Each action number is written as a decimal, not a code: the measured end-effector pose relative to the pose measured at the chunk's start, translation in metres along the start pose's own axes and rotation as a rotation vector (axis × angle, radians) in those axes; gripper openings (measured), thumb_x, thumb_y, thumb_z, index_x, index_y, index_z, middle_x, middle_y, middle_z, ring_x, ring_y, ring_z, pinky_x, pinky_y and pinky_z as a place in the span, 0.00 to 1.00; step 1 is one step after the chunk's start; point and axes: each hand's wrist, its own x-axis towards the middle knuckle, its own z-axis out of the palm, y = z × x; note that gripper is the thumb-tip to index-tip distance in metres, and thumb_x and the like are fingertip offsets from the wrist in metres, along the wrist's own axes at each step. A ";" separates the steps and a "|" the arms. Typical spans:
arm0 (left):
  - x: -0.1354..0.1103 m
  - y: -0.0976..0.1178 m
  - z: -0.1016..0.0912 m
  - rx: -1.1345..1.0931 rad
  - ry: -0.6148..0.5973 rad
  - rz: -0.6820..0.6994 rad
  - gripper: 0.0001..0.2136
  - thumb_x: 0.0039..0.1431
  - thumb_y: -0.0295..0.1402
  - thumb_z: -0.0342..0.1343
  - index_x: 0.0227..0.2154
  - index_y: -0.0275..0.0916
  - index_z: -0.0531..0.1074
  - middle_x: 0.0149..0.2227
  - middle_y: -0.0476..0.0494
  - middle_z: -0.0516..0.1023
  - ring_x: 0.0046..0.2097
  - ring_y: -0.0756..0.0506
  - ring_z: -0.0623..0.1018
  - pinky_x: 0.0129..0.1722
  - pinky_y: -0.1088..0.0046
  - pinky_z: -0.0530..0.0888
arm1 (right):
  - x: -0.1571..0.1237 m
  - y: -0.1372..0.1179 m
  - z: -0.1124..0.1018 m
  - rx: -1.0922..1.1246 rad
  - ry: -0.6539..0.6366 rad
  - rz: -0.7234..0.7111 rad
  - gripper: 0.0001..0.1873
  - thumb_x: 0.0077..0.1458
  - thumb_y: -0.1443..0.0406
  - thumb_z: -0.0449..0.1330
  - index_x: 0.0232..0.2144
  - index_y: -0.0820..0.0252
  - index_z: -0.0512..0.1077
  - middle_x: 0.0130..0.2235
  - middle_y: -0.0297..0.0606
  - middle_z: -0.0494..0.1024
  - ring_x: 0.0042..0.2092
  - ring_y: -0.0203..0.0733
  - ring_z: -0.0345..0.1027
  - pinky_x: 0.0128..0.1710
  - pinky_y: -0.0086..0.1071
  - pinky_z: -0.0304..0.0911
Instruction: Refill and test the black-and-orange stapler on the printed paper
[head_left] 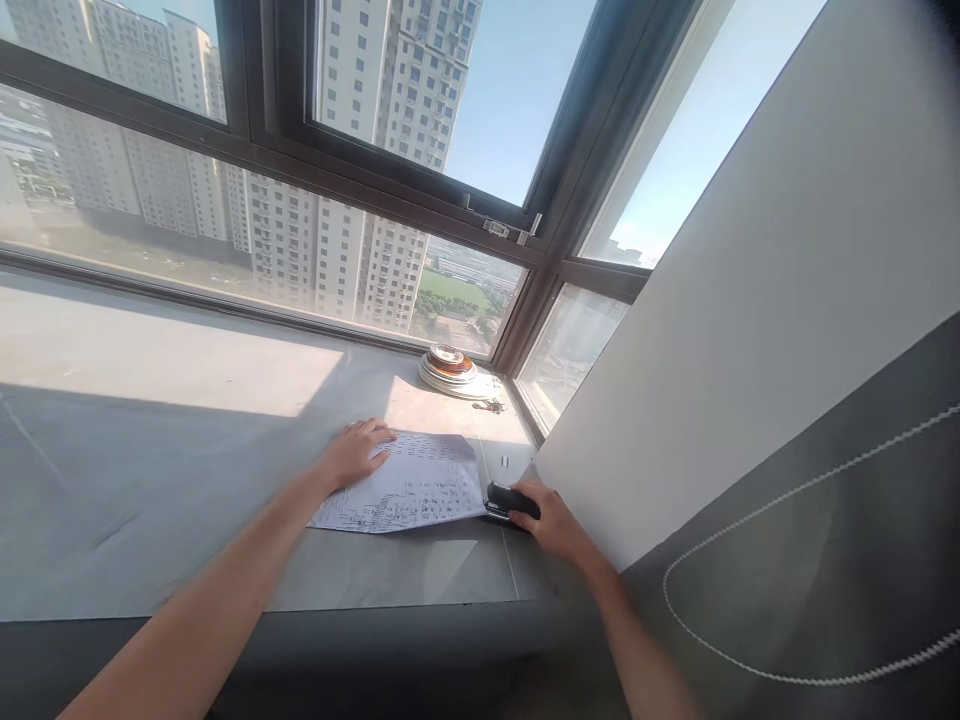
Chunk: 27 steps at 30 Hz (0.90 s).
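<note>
My left hand [357, 454] lies palm down on the upper-left part of the written sheets [427, 490], fingers stretched out and pressing from above; I can't tell from here whether anything is pinched underneath. My right hand [551, 515] is closed around a black stapler [514, 499], whose front end meets the lower-right corner of the paper, on the sill [187, 490]. I can't make out whether that corner sits inside it. Two tiny pale pieces [505, 462] lie just beyond the stapler. Farther back, near the window corner, I have a stack of round reels [448, 372] with a small dark tangle [489, 406] beside it, both apart from the paper. The window frame [551, 262] bounds my reach ahead. On my right the white wall [750, 250] slants in close to the right hand, and a beaded cord [817, 682] loops beside that forearm.
</note>
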 end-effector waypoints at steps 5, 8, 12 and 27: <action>0.000 0.000 -0.001 0.008 -0.009 0.007 0.17 0.64 0.39 0.52 0.53 0.47 0.77 0.60 0.40 0.75 0.61 0.34 0.74 0.63 0.49 0.67 | -0.006 0.002 -0.003 0.037 -0.037 -0.010 0.08 0.57 0.64 0.63 0.40 0.56 0.78 0.41 0.38 0.79 0.45 0.48 0.72 0.47 0.38 0.64; 0.000 0.002 -0.001 0.030 -0.012 0.009 0.17 0.64 0.39 0.52 0.53 0.47 0.77 0.62 0.40 0.74 0.63 0.34 0.73 0.64 0.48 0.66 | -0.006 0.003 0.003 0.079 -0.034 -0.016 0.09 0.58 0.64 0.63 0.42 0.56 0.78 0.42 0.38 0.79 0.45 0.49 0.72 0.48 0.38 0.64; 0.000 0.005 0.000 0.019 -0.022 0.077 0.16 0.65 0.40 0.53 0.51 0.48 0.79 0.63 0.42 0.74 0.64 0.34 0.72 0.66 0.48 0.64 | -0.004 0.001 0.009 0.101 -0.015 -0.038 0.11 0.59 0.64 0.62 0.44 0.55 0.78 0.44 0.39 0.79 0.47 0.50 0.71 0.49 0.40 0.64; -0.003 0.009 0.003 0.010 -0.026 0.093 0.16 0.65 0.40 0.52 0.51 0.46 0.77 0.61 0.41 0.76 0.61 0.35 0.74 0.63 0.49 0.66 | 0.038 -0.029 0.040 -0.159 0.069 0.125 0.27 0.73 0.57 0.43 0.21 0.56 0.64 0.28 0.40 0.74 0.32 0.44 0.66 0.33 0.34 0.55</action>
